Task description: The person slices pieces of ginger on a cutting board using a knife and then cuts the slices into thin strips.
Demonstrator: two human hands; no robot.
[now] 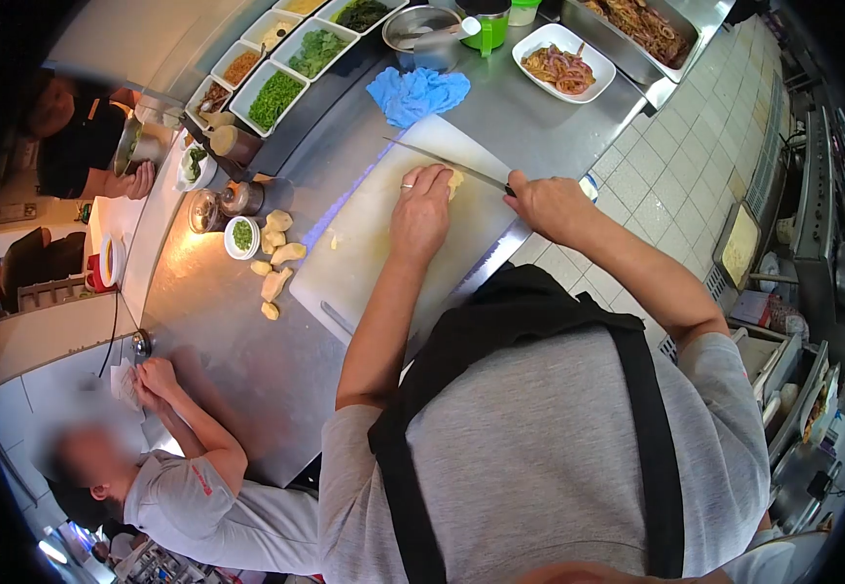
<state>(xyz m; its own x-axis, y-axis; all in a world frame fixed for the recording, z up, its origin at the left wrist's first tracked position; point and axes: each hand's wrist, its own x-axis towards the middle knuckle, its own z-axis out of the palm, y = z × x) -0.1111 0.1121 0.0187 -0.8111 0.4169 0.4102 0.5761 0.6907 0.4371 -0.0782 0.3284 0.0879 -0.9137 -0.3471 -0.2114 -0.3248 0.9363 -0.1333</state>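
Observation:
My right hand (551,206) is closed around the dark handle of a long kitchen knife (442,159), its blade reaching left across the white cutting board (383,229). Beside the blade, my left hand (422,212) has its fingers bent and pressed onto a pale yellow piece of peeled ginger (455,184), partly hidden by the fingertips. A small yellow scrap (334,239) lies on the board. More peeled ginger (275,283) sits in several knobbly lumps on the steel counter, left of the board.
A crumpled blue cloth (418,95) lies behind the board. Containers of chopped greens (272,97) line the back left. A white dish of sliced onions and meat (560,70) stands at the back right. Near the lower left, a co-worker's hands (155,382) hold a paper slip.

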